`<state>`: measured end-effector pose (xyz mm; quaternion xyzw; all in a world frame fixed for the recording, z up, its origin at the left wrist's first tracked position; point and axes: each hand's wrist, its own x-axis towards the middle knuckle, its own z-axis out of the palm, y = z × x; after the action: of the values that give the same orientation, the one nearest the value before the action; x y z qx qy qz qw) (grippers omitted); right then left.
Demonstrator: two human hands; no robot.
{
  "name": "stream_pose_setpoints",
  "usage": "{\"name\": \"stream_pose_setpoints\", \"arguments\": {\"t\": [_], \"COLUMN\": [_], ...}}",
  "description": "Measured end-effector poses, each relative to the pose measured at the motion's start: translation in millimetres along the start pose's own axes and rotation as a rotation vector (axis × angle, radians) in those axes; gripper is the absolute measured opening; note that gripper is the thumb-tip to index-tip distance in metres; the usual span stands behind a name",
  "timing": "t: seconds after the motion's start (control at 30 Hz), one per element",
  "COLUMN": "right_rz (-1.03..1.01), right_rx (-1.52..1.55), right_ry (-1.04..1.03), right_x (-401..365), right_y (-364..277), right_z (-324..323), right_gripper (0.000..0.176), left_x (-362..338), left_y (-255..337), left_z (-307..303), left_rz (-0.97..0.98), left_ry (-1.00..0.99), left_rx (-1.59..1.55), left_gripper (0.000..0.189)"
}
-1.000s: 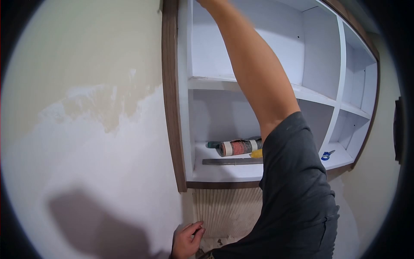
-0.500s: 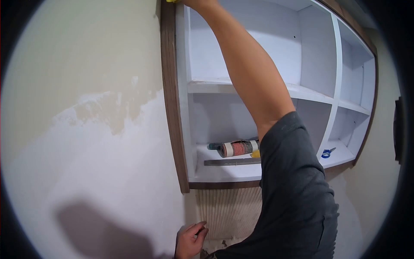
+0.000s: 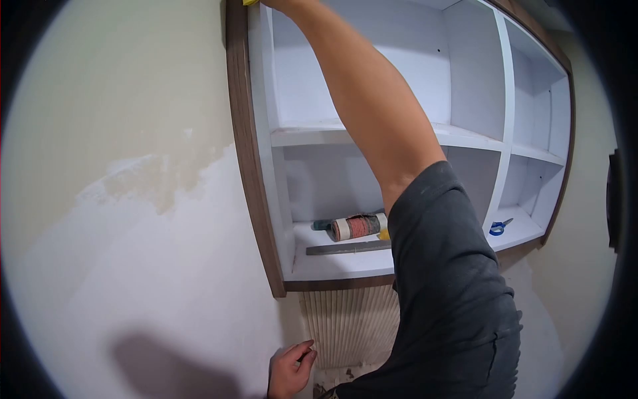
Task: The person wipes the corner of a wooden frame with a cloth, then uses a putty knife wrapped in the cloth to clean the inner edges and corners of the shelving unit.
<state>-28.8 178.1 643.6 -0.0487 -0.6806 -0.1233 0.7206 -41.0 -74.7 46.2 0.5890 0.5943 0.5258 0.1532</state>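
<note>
Yellow thing [image 3: 250,2] is at the top edge of view, right at the right hand [image 3: 276,2], by the brown trim [image 3: 242,113] of the shelf unit [image 3: 312,137]. Right fingers are cut off; can't tell if they're clamped on it. Left hand [image 3: 291,371] is well below: fingers [image 3: 302,347] curled, thumb near forefinger, can't tell if they meet.

The short sleeve [image 3: 444,239] is dark grey and creased.

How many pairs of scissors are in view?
1: the scissors lie in the lower right compartment. The arm may hide more.
</note>
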Motion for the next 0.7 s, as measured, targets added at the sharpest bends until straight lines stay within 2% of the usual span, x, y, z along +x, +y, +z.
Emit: {"name": "stream_pose_setpoints", "arguments": {"t": [0.07, 0.1, 0.13, 0.17, 0.23, 0.33, 0.43, 0.53, 0.63, 0.7], "right_rz": [0.159, 0.243, 0.052, -0.052, 0.135, -0.059, 0.194, 0.052, 0.103, 0.017], "right_rx": [0.448, 0.671, 0.073, -0.047, 0.244, 0.121, 0.902, 0.25, 0.119, 0.143], "right_ry": [-0.182, -0.27, -0.243, -0.268, -0.347, -0.157, -0.169, -0.118, -0.052, -0.271], "right_x": [-3, -14, -37, -72, -93, -68, 19, 11, -39, -51], "right_y": [38, 30, 30, -6, -18, -3, 66, 33, -6, 4], "right_z": [27, 23, 10, -28, -49, -39, 41, 23, -17, -36], "right_gripper": [0.018, 0.018, 0.017, 0.015, 0.014, 0.018, 0.028, 0.037, 0.036, 0.036], "left_x": [-2, -2, 1, 2, 0, 1, 2, 1, 2, 2], "left_y": [0, 1, 4, 5, 4, 3, -7, -11, 2, 5], "left_z": [-1, -1, -1, 0, 1, 1, 5, 6, 2, 4], "left_rz": [-0.001, -0.013, -0.019, -0.023, -0.028, -0.062, -0.049, 0.009, -0.055, -0.075], "left_ry": [-0.015, -0.001, 0.014, 0.028, 0.007, -0.006, 0.014, 0.029, 0.015, 0.006], "left_rx": [0.023, 0.002, -0.019, -0.038, -0.072, -0.086, -0.079, -0.032, -0.05, -0.081], "left_gripper": [0.029, 0.028, 0.026, 0.025, 0.025, 0.025, 0.024, 0.028, 0.027, 0.025]}}
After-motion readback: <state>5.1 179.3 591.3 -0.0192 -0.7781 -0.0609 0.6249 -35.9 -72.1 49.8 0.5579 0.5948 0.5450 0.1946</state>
